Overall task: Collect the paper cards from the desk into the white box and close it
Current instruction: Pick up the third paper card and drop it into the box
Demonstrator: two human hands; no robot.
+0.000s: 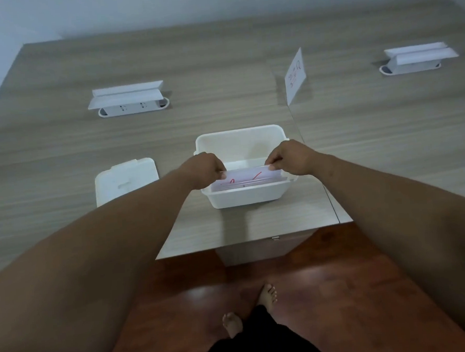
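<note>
Head view: left hand [208,169] and right hand [287,159] each pinch an end of a paper card [246,175], its long axis crosswise, upright in the white box [240,148] on the bench [219,62].

white box [243,194]: one
box lid [126,179]: one
pop-up socket units [128,99]: two
upright paper card [296,74]: one
hands [207,169]: two

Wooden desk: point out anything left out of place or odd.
One white paper card with red writing stands tilted on edge far back on the wooden desk, apart from the open white plastic box. The box's white lid lies off, to its left. Both hands hold cards in the box.
</note>
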